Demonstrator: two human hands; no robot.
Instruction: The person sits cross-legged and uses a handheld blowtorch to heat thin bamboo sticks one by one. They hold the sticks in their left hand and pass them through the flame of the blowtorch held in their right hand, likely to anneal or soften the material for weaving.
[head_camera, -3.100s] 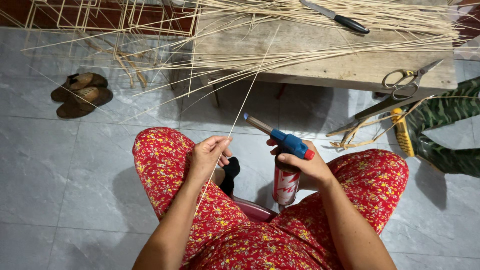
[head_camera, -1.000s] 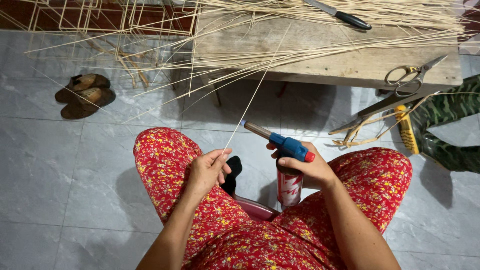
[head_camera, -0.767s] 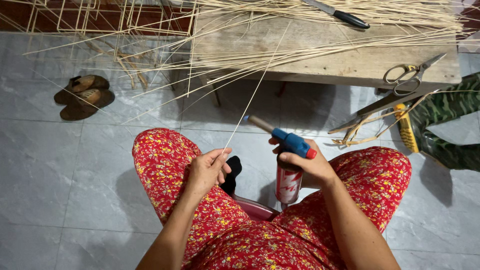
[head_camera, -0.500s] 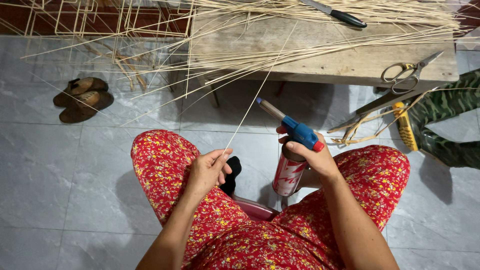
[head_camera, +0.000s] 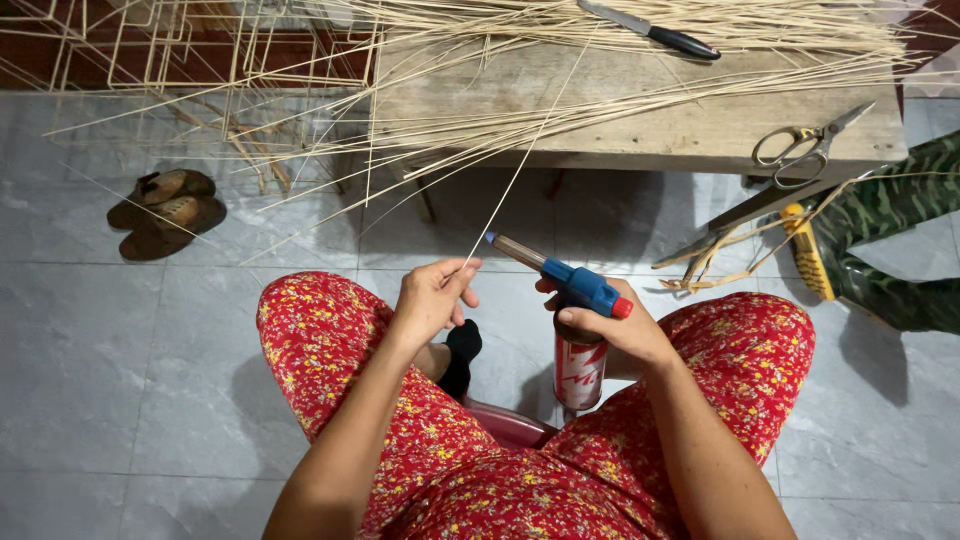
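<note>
L hand (head_camera: 432, 296) pinches the near end of a thin bamboo strip (head_camera: 520, 165) btwn thumb & fingertips, closed on it, held just above the L knee. R hand (head_camera: 625, 325) is wrapped tight round a blue-headed gas torch (head_camera: 570, 283) on a red-and-white canister (head_camera: 580, 370); canister upright btwn the knees, nozzle slanting up & left. Hands are apart, w/ the nozzle tip just beside the L fingertips & close to the strip's held end, so the L hand owns the strip and the R is the nearer one for bringing the tip to it. Strip's long axis runs from the L hand away & slightly right, up over the near edge of the wooden counter (head_camera: 640, 140) into the pile of bamboo strips (head_camera: 620, 40) spread across it. Can't tell if the torch is lit; no flame shows. Further out: a knife (head_camera: 650, 30) w/ black handle at the counter's far edge, scissors (head_camera: 800, 150) at its near R corner. On the tiled floor (head_camera: 120, 350): brown sandals (head_camera: 165, 212) well off to the L, a yellow-bristled brush (head_camera: 805, 250) by the counter's R end, next to someone's camouflage-trousered leg (head_camera: 890, 240). Light frames of strips (head_camera: 180, 50) stand beyond the counter's L end.
</note>
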